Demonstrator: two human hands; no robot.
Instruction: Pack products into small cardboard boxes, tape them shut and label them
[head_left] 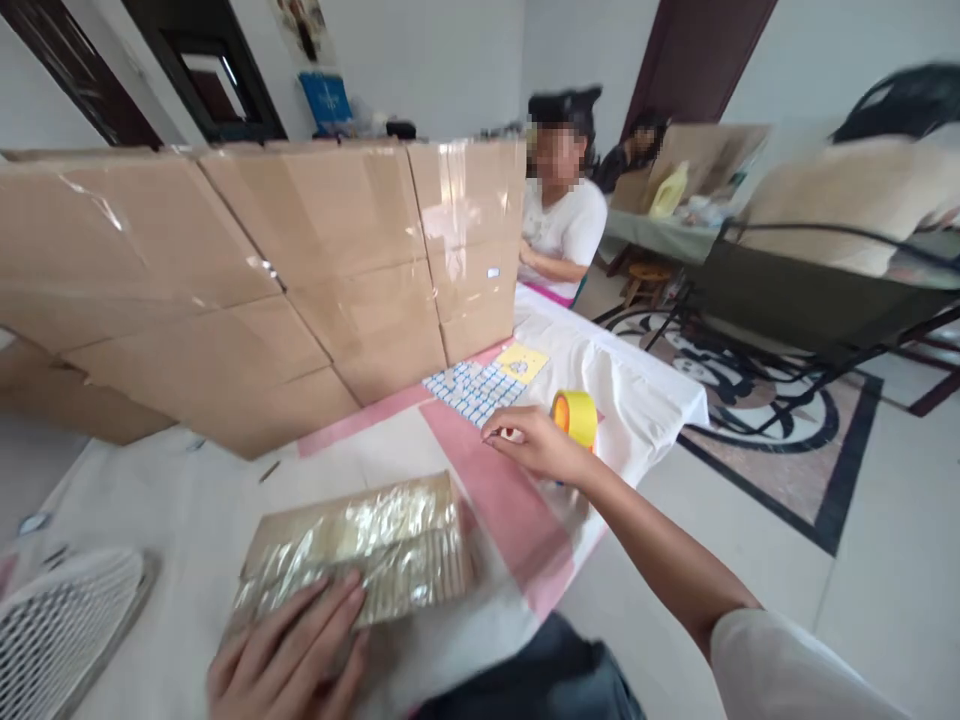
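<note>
My left hand (292, 650) lies on a small cardboard box (360, 540) wrapped in shiny clear tape, its fingers stretched over the near side. Further right, my right hand (536, 440) hovers above the table with the fingers curled in toward the thumb. A small whitish and reddish spot shows between those fingertips, too small to name. Right behind this hand a roll of yellow tape (577, 415) stands on its edge, partly covered by the wrist. Beyond the fingers lie a blue-and-white checked sheet (472, 388) and a yellow card (523, 362).
A wall of taped cardboard boxes (352, 240) stands along the back of the table. At the lower left sits a white mesh basket (67, 630). The cloth (630, 375) hangs over the right edge. A person (566, 220) sits beyond; a folding chair (817, 300) stands right.
</note>
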